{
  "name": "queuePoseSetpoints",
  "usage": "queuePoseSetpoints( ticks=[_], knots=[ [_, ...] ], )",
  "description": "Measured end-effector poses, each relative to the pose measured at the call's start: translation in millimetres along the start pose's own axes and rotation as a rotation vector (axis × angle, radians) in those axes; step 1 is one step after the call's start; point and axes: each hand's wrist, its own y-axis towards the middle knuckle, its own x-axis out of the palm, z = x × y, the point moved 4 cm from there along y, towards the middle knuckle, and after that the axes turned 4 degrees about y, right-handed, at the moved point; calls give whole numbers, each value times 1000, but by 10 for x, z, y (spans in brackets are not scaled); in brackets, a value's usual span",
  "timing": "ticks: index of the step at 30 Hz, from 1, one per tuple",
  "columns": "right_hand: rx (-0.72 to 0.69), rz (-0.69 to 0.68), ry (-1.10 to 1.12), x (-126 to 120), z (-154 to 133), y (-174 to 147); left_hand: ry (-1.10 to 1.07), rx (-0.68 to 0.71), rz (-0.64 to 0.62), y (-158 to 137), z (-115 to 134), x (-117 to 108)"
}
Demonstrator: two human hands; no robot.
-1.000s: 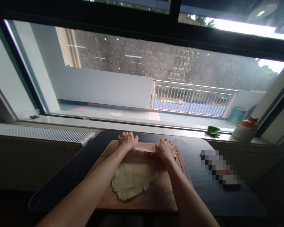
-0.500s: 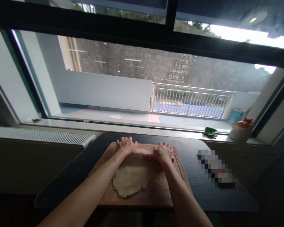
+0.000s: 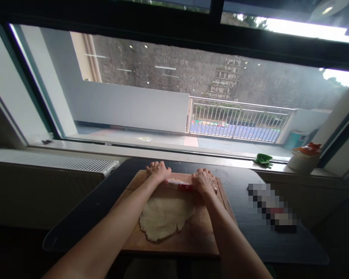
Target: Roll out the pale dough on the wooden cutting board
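A flat, uneven-edged sheet of pale dough (image 3: 165,217) lies on a wooden cutting board (image 3: 202,236). Across its far part runs a rolling pin (image 3: 180,186) with a red and white printed wrap. My left hand (image 3: 159,171) is closed over the pin's left end, knuckles up. Its right end is under my right hand (image 3: 204,180), which is curled round it. Both palms hide the pin's ends, and my forearms cover parts of the board and the dough's sides.
The board rests on a dark table (image 3: 95,209) against a window sill. A pixelated long object (image 3: 272,209) lies at the table's right. A green crumpled item (image 3: 263,160) and a white container (image 3: 304,161) with an orange top stand on the sill. A radiator (image 3: 75,164) is at left.
The rolling pin has turned, so more red of its wrap shows now. Both hands keep their hold on it near the board's far side. The camera view has shifted slightly.
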Motion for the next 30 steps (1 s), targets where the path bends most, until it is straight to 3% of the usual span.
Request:
queuePoseSetpoints(
  ticks=[8, 22, 30],
  knots=[
    [13, -16, -1, 111, 36, 310, -10, 15, -38, 258, 56, 78],
    [-10, 34, -22, -48, 17, -307, 13, 40, 1, -373, -25, -150],
    [-15, 47, -7, -14, 15, -167, 8, 19, 49, -249, -10, -121]
  ],
)
